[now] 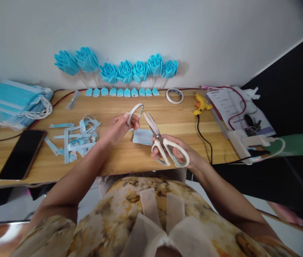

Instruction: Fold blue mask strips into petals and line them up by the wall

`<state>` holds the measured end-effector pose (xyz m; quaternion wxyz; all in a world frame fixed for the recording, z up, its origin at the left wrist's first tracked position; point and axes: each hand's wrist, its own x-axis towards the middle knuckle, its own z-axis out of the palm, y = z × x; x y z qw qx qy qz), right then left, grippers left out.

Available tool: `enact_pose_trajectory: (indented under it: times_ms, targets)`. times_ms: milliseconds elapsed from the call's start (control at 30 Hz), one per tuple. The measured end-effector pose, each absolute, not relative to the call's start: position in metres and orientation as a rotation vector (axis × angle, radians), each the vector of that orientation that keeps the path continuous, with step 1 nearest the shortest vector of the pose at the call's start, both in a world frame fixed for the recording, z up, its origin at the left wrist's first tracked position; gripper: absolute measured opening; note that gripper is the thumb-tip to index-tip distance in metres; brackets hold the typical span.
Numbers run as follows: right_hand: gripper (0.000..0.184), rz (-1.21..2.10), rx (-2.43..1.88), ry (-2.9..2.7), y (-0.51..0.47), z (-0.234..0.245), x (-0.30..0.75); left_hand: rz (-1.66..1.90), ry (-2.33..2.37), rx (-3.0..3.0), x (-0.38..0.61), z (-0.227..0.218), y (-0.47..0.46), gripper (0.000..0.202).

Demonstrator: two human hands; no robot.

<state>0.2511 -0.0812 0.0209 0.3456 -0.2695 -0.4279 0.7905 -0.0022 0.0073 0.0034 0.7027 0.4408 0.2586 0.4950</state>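
Note:
My left hand (123, 127) pinches a narrow white roll of tape (132, 111), held up on edge above the table. In my right hand (181, 147) is a pair of scissors (157, 135) with white handles. Its blades point up and toward the tape roll, slightly apart, and touch nothing. Just below and between the hands lies a stack of pale blue mask pieces (142, 137) on the wooden table (121, 162). Left of my left forearm is a loose heap of cut blue and white strips (79, 137).
Blue fabric flowers (126, 71) on sticks lean against the wall, behind a row of small blue pieces (120, 92). Another tape roll (168, 98), a yellow glue gun (201, 104) and a power strip (239, 144) are rightward. Face masks (12, 98) and a phone (22, 155) lie left.

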Motion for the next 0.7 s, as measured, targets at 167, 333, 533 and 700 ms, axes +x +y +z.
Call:
enact_pose_trajectory:
  times_ms: [167,333,533,700]
  targets:
    - [0.071,2.065,-0.519,-1.255,-0.079,0.008,0.248,1.083,0.575,0.988,-0.001,0.001,0.005,0.053]
    - [0.068,2.074,-0.551,-1.317,-0.077,0.001,0.243,1.037,0.585,1.015,0.0,-0.001,0.003,0.055]
    - [0.063,2.11,-0.56,-1.29,-0.07,0.008,0.235,1.008,0.578,1.023,0.001,0.001,0.0,0.057]
    - [0.066,2.11,-0.528,-1.349,-0.071,0.015,0.238,1.008,0.566,1.053,0.001,0.003,0.0,0.057]
